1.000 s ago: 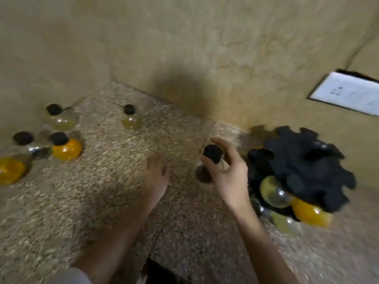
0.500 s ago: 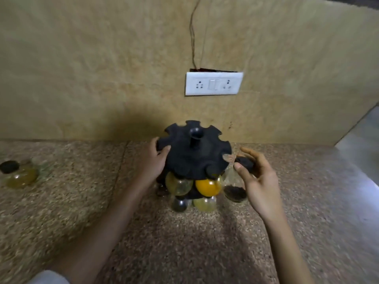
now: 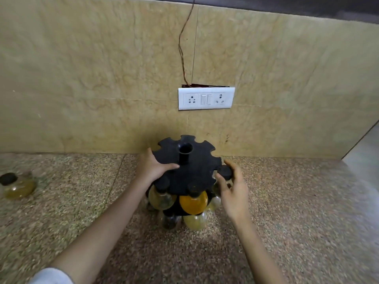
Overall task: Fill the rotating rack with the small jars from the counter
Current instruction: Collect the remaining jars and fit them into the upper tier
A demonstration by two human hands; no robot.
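Step in hand: seating a jar (image 3: pixel 225 172) in the rack (image 3: pixel 194 177), right-side slot. Left hand (image 3: pixel 155 169): thumb on top, fingers curled round the rim; I steady it. Right hand (image 3: pixel 233 193): pinches the jar by its cap, at the slot mouth; half a second back it hung clear of the rim. Next, I judge: push in until seated, release. Spare jar (image 3: pixel 18 185): counter (image 3: pixel 82 201), far left.

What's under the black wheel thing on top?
Jars hang from the rack top: a pale yellow jar, an orange jar, and lower, a dark jar and a yellowish jar. The right hand holds a black-capped jar. The top hides whatever hangs behind.
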